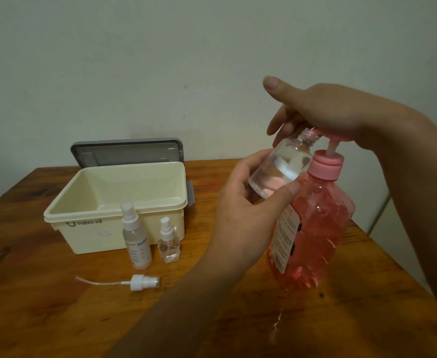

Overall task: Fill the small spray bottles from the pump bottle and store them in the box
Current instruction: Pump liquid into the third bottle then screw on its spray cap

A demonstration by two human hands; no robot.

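My left hand [243, 202] grips a small clear bottle [282, 166] without its cap, tilted with its open neck up against the nozzle of the pink pump bottle [315, 228]. My right hand [323, 112] presses flat on the pump head, fingers extended and thumb raised. The pump bottle stands on the wooden table [57, 306] and holds pink liquid. A cream box [114, 218] stands open at the left with its grey lid [127, 151] upright behind it; nothing shows inside it.
In front of the box stand a taller capped spray bottle [136, 236] and a shorter one [168, 241]. A loose white spray cap with its tube [142, 282] lies on the table. A wet streak [276, 324] marks the table near me. The table's right edge is close to the pump bottle.
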